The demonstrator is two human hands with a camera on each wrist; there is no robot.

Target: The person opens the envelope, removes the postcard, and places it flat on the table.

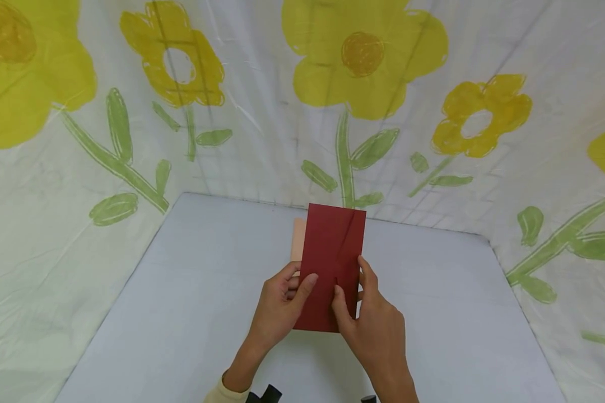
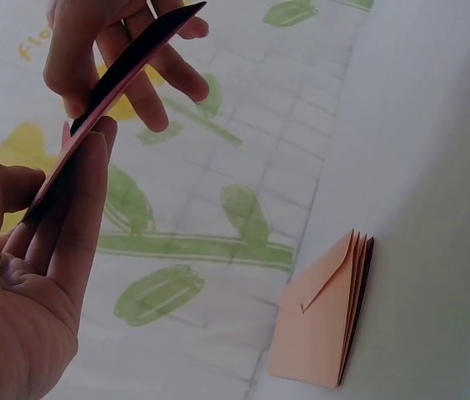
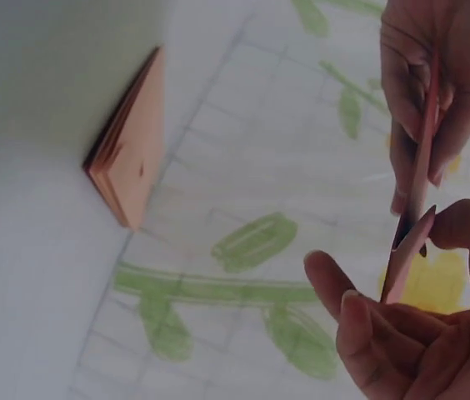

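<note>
A dark red paper envelope (image 1: pixel 330 246) is held up over the table, its broad plain side showing in the head view. My left hand (image 1: pixel 274 308) grips its left edge, thumb on the near face and fingers behind. At the lower right edge my right hand (image 1: pixel 378 324) pinches it between thumb and fingers. Both wrist views show the envelope (image 2: pixel 127 79) nearly edge-on; in the right wrist one a flap-like part (image 3: pixel 406 258) angles away at the right thumb. Beyond it, a stack of peach envelopes (image 2: pixel 314 325) lies on the table, mostly hidden in the head view.
The white tabletop (image 1: pixel 201 268) extends on both sides of the hands. A white sheet (image 1: pixel 252 151) printed with yellow flowers hangs along the back and both sides. Small black objects (image 1: pixel 269 393) show at the bottom edge of the head view.
</note>
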